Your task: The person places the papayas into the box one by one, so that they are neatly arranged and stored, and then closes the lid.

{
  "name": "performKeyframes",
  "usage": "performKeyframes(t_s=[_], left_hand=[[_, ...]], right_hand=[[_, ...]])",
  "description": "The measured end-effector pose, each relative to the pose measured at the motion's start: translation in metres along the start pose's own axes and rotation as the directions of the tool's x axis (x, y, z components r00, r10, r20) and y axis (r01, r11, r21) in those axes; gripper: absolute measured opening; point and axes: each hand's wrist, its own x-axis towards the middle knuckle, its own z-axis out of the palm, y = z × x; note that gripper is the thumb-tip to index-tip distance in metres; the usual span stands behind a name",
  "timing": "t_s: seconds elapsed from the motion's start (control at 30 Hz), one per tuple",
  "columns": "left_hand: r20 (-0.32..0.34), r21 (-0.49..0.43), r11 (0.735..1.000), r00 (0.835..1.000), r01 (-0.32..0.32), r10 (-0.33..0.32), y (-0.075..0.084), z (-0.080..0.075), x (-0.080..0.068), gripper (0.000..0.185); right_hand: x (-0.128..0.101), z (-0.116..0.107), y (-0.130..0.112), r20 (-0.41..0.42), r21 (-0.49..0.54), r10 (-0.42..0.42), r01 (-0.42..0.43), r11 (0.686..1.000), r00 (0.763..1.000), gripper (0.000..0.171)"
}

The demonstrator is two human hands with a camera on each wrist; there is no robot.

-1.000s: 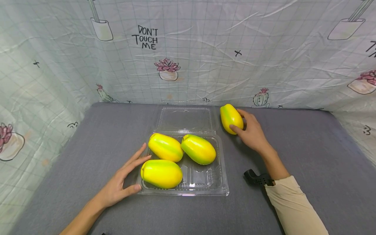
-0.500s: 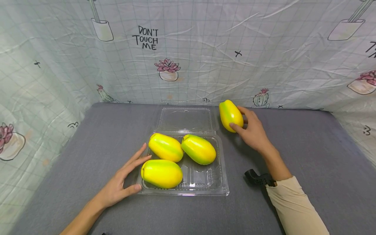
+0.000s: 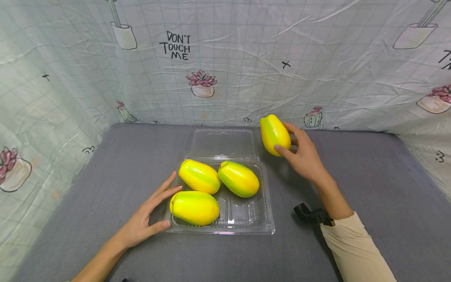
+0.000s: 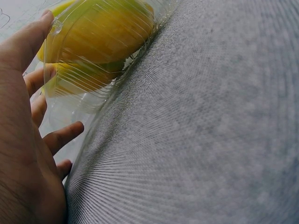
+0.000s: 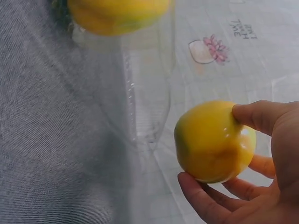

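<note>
Looks like the carrying stage of packing fruit into a box: right hand (image 3: 303, 156) wrapped round the yellow-green held fruit (image 3: 275, 135), fingers (image 3: 282, 149) and thumb curled on its sides, apparently raised just off the grey tabletop (image 3: 370, 176) at the far right corner of the clear tray (image 3: 262, 225), beside the opened lid (image 3: 222, 143). Already seated in the tray: three fruits (image 3: 199, 176), two across the back and one at front left, leaving the front-right pocket (image 3: 243, 213) bare. Left hand (image 3: 148, 221) released and flat, straight fingers resting against the tray's near-left corner, thumb at the front rim, seemingly steadying it. Next move, as a judgement: calls for swinging the held fruit toward the person and leftward over the bare pocket, turning it lengthwise to match its neighbours, lowering without knocking the back-right one, keeping the light tray braced. From the head view: the whole layout and the free pocket. From the right wrist view only: underside of the grasp, fingertips cupping the fruit from below with open air beneath. From the left wrist view only: fingers spread along the tray wall, fruit pressed close behind the plastic.
</note>
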Motion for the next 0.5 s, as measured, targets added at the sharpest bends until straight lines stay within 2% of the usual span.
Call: performKeyframes(t_s=[0.3, 0.5], left_hand=[[-0.003, 0.011, 1.000, 1.000, 0.006, -0.006, 0.001, 0.000, 0.000, 0.067], [-0.001, 0.004, 1.000, 1.000, -0.012, 0.012, 0.001, 0.001, 0.000, 0.067]], right_hand=[[-0.001, -0.001, -0.013, -0.003, 0.026, -0.043, 0.044, 0.999, 0.999, 0.069], [-0.006, -0.002, -0.023, 0.003, 0.029, -0.090, 0.090, 0.996, 0.996, 0.070]])
